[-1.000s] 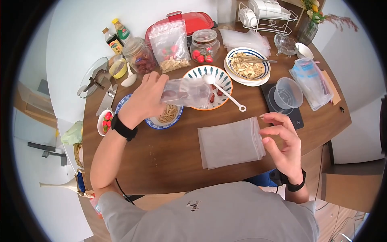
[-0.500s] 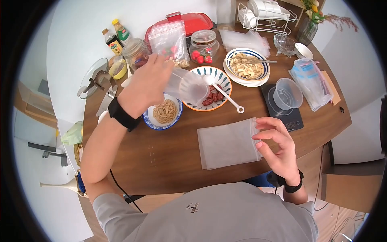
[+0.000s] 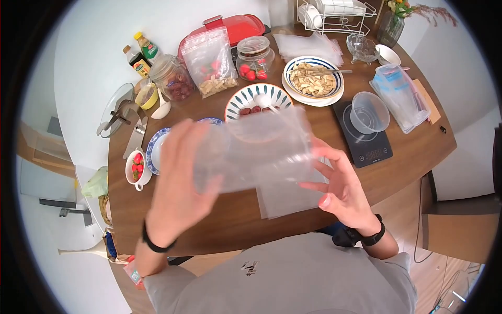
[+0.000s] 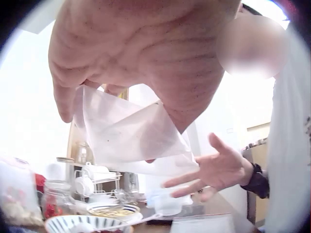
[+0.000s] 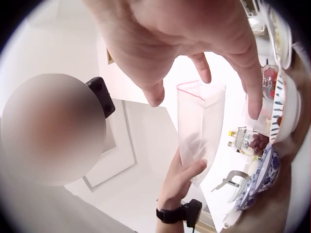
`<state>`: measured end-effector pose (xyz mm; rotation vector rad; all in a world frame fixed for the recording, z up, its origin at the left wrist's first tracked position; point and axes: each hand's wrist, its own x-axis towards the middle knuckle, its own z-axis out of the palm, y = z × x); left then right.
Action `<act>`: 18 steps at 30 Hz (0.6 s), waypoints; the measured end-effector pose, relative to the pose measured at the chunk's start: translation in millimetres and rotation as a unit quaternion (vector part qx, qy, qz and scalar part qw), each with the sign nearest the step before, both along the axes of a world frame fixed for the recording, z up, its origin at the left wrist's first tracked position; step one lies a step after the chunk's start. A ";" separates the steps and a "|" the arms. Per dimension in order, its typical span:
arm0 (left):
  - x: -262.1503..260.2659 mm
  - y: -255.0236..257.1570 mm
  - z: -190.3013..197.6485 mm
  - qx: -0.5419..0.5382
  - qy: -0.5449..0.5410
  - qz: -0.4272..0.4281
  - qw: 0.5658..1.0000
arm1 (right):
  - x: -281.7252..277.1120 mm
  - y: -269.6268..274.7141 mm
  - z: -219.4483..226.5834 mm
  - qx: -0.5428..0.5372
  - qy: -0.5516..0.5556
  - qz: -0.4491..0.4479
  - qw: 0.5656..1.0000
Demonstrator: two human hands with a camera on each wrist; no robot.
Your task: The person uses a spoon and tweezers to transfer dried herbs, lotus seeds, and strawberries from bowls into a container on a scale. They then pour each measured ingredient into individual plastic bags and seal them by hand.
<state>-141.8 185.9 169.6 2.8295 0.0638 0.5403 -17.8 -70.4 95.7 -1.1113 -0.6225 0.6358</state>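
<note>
Raised over the table, my left hand (image 3: 180, 180) grips a clear zip-lock bag (image 3: 256, 152) by its closed end. No food shows inside the bag, and a pink line runs along its mouth in the right wrist view. My right hand (image 3: 345, 188), fingers spread, is right at the mouth end. Beneath lie flat clear bags (image 3: 290, 201) on the table. Partly hidden behind the raised bag is a patterned plate (image 3: 233, 99) with red dates and a white spoon. The left hand partly covers a blue-rimmed bowl (image 3: 153, 152).
On the right, a clear plastic tub (image 3: 370, 112) stands on a black kitchen scale (image 3: 362, 146). A bowl of pale slices (image 3: 314, 81), a jar of strawberries (image 3: 254, 60) and a filled bag (image 3: 212, 65) stand farther back. At left are a strawberry cup (image 3: 140, 183) and a knife (image 3: 136, 138).
My left hand has brought the bag from over the plate and bowl toward me, with its mouth end now beside my right hand. The right hand's fingers have spread.
</note>
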 end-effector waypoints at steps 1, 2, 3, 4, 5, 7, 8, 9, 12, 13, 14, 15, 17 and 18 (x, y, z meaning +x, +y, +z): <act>-1.3 -5.5 -8.7 -0.001 0.000 0.001 1.000 | 2.2 1.2 -2.7 0.007 -0.012 0.020 1.000; -2.4 -10.3 -17.6 0.012 -0.016 -0.029 0.999 | 3.6 1.4 -4.9 0.014 -0.024 0.042 0.999; -3.6 -15.3 -25.3 0.024 -0.032 -0.058 0.997 | 4.5 1.2 -6.4 0.012 -0.026 0.044 0.999; -4.8 -22.1 -31.0 0.023 -0.034 -0.056 0.998 | 5.6 0.8 -7.6 -0.008 -0.067 0.012 0.998; -6.1 -29.7 -36.1 -0.035 -0.097 -0.046 0.994 | 6.3 0.6 -7.8 -0.028 -0.108 -0.020 0.994; -7.9 -36.3 -55.6 -0.313 -0.180 -0.069 0.930 | 2.7 -2.2 -1.2 -0.020 -0.070 -0.060 0.996; -9.0 -36.6 -60.6 -0.314 -0.182 -0.069 0.929 | 1.9 -3.1 1.4 -0.009 -0.031 -0.102 0.994; -11.0 -36.6 -64.2 -0.540 -0.112 -0.088 0.829 | 4.0 -4.1 -0.9 -0.005 -0.086 -0.122 0.989; -19.5 -26.1 -75.0 -0.789 0.037 -0.092 0.607 | 1.5 -4.2 -3.6 -0.029 -0.126 -0.135 0.982; -20.8 -22.9 -77.9 -0.781 0.097 -0.101 0.609 | 1.0 -5.1 -4.6 -0.028 -0.129 -0.129 0.983; -21.8 -20.7 -78.9 -0.770 0.157 -0.109 0.609 | 0.7 -7.3 -5.7 -0.048 -0.156 -0.133 0.978; -23.0 -19.7 -76.1 -0.771 0.152 -0.107 0.609 | 0.3 -9.3 -6.2 -0.067 -0.183 -0.138 0.971; -23.8 -18.3 -67.8 -0.719 0.215 -0.041 0.660 | 0.7 -12.1 -3.8 -0.065 -0.168 -0.142 0.973; -24.0 -15.3 -66.0 -0.720 0.212 -0.040 0.660 | 0.5 -13.8 -3.2 -0.063 -0.150 -0.152 0.975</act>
